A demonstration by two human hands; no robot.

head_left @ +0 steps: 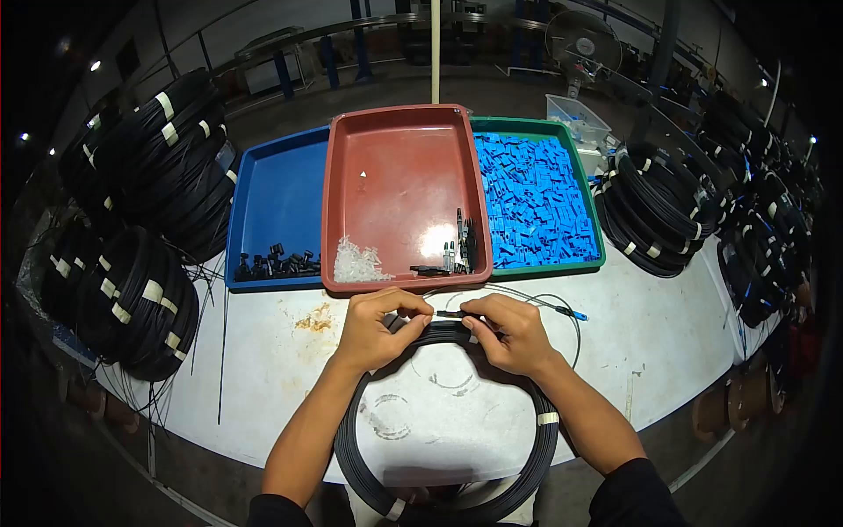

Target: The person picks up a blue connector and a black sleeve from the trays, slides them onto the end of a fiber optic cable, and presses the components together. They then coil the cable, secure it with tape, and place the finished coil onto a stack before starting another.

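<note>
Head view: I look down at a white table with both my hands over it, near the trays.
Left hand: thumb and index finger are drawn together at the left end of a small black connector; I cannot tell exactly what they pinch.
Right hand: thumb and index finger pinch the connector's right end.
Connector: it lies level between my 2 hands, just beyond the top edge of the coil.
Cable coil: a black ring below my hands, its near side reaching past the table edge towards me; white tape wraps its right side.
Blue plug: it ends a thin dark cable on the table, to the right of my right hand.
Trays: 3 stand side by side beyond my hands.
Blue tray: on the left, with black parts along its near end.
Red tray: in the middle, with clear pieces in its near left corner and black connectors in its near right.
Green tray: on the right, spread with blue pieces.
Cable stacks: bundled black coils stand at the left and right.
</note>
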